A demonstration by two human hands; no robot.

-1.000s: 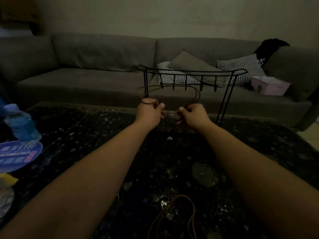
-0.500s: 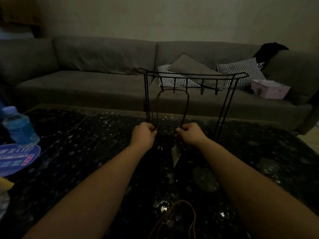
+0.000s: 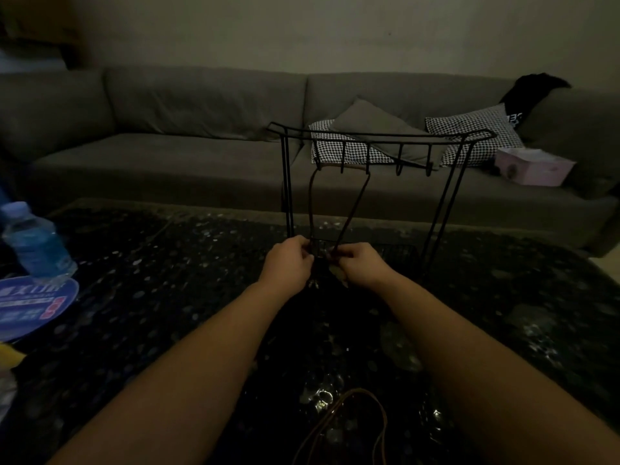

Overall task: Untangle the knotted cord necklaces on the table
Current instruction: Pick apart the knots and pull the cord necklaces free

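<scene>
cord necklace (image 3: 355,199) now hooked on rack (image 3: 379,137) | left hand (image 3: 288,263), right hand (image 3: 362,265) pinch its lower end

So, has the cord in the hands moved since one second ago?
Yes. The cord now hangs from the hooks of the black rack, pulled straight down; earlier it looped loosely below them.

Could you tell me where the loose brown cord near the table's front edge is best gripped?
I would pinch the brown cord at the top of its arch, coming straight down from above. That curve is the only stretch lying fully in view on the table; both legs run out of the bottom of the picture.
</scene>
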